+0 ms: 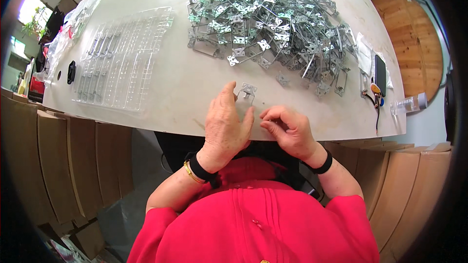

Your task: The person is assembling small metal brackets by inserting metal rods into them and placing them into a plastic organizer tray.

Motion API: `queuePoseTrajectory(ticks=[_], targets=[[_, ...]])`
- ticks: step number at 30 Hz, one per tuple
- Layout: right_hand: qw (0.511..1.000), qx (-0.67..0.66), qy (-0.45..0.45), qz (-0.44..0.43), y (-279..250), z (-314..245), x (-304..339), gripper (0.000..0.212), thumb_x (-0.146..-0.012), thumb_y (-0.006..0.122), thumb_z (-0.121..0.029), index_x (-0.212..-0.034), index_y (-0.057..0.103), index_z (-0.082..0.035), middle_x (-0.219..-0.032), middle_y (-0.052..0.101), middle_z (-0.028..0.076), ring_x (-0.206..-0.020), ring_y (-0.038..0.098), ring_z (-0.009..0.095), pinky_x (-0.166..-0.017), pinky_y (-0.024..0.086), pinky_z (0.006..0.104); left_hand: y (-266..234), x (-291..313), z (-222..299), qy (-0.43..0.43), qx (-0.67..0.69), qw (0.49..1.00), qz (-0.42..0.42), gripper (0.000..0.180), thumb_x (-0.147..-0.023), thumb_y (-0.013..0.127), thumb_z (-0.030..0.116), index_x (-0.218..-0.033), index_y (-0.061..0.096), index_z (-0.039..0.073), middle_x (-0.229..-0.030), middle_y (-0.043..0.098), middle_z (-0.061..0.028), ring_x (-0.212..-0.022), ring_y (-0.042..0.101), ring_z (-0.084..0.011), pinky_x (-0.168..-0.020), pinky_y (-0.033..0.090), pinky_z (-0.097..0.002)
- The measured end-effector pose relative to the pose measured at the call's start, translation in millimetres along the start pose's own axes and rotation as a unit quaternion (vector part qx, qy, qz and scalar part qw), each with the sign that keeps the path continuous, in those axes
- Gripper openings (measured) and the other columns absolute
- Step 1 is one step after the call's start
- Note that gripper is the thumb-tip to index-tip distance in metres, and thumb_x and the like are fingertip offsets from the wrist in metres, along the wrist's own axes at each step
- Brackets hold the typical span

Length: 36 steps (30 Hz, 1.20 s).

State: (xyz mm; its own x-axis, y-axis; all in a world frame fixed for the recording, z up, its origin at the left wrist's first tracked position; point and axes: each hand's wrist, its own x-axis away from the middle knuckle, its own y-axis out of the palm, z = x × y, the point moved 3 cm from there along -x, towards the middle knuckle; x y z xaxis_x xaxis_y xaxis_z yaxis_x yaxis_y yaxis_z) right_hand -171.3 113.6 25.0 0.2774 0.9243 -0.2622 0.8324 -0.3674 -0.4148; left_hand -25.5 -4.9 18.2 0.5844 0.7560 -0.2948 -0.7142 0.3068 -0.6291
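My left hand [223,122] holds a small silvery metal bracket [248,89] between thumb and fingers, just above the near part of the table. The bracket has a flat plate with holes at its far end and thin arms reaching back toward me. Beside it, my right hand [291,130] is closed in a pinch, its fingertips apart from the bracket. What that pinch holds, if anything, is too small to make out. Beyond both hands lies a big heap of similar metal brackets [273,29]. A clear plastic tray [146,75] with narrow slots lies to the left, several metal pieces in it.
The white table [180,102] curves around me. At its right are a dark phone [380,72], white paper [363,54], a small tool with a cord [375,89] and a clear tube [408,104]. A black clip-like object [71,72] lies far left. Cardboard boxes [80,165] flank me below.
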Motion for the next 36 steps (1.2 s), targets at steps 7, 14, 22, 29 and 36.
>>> queuePoseTrajectory(ticks=[7, 14, 22, 29, 36], targets=[[0.988, 0.098, -0.071, 0.098, -9, 1, -2, 0.017, -0.089, 0.080, 0.000, -0.101, 0.070, -0.004, -0.094, 0.072, 0.010, -0.079, 0.069, 0.026, -0.068, 0.056, 0.0344, -4, 3, -3, 0.086, -0.029, 0.996, -0.005, 0.056, -0.085, 0.077, 0.007, -0.136, 0.058, -0.001, -0.111, 0.068, -0.0207, -0.101, 0.063, -0.0374, -0.090, 0.052, -0.0458], [0.986, 0.131, -0.063, 0.077, -4, 6, -3, 0.020, -0.086, 0.079, 0.003, -0.105, 0.073, -0.004, -0.096, 0.073, 0.012, -0.085, 0.072, 0.030, -0.074, 0.058, 0.0372, -5, 8, -3, 0.127, -0.053, 0.990, 0.016, 0.052, -0.082, 0.076, 0.003, -0.132, 0.063, -0.001, -0.116, 0.068, -0.0212, -0.105, 0.063, -0.0387, -0.092, 0.052, -0.0470], [0.994, 0.054, 0.004, 0.091, -7, 14, 4, 0.022, -0.092, 0.076, 0.004, -0.112, 0.072, -0.004, -0.098, 0.073, 0.012, -0.086, 0.073, 0.023, -0.077, 0.058, 0.0319, -4, 9, -7, 0.149, -0.027, 0.988, 0.021, 0.054, -0.079, 0.077, 0.003, -0.131, 0.064, -0.001, -0.112, 0.069, -0.0194, -0.101, 0.065, -0.0365, -0.090, 0.053, -0.0458], [0.984, -0.030, 0.012, 0.177, -10, 23, -3, 0.015, -0.097, 0.075, 0.001, -0.111, 0.071, -0.002, -0.098, 0.073, 0.006, -0.086, 0.069, 0.013, -0.077, 0.055, 0.0276, -4, 11, -3, 0.155, 0.068, 0.985, -0.028, 0.051, -0.077, 0.079, 0.004, -0.126, 0.066, 0.000, -0.107, 0.070, -0.0165, -0.096, 0.067, -0.0344, -0.085, 0.055, -0.0436], [0.984, -0.043, 0.012, 0.171, -2, 29, -7, 0.012, -0.100, 0.075, -0.006, -0.109, 0.069, -0.002, -0.096, 0.073, 0.004, -0.081, 0.067, 0.010, -0.075, 0.054, 0.0252, 0, 8, -8, 0.168, 0.068, 0.982, -0.044, 0.051, -0.079, 0.080, 0.007, -0.128, 0.067, 0.004, -0.107, 0.068, -0.0164, -0.092, 0.068, -0.0347, -0.081, 0.056, -0.0434]])
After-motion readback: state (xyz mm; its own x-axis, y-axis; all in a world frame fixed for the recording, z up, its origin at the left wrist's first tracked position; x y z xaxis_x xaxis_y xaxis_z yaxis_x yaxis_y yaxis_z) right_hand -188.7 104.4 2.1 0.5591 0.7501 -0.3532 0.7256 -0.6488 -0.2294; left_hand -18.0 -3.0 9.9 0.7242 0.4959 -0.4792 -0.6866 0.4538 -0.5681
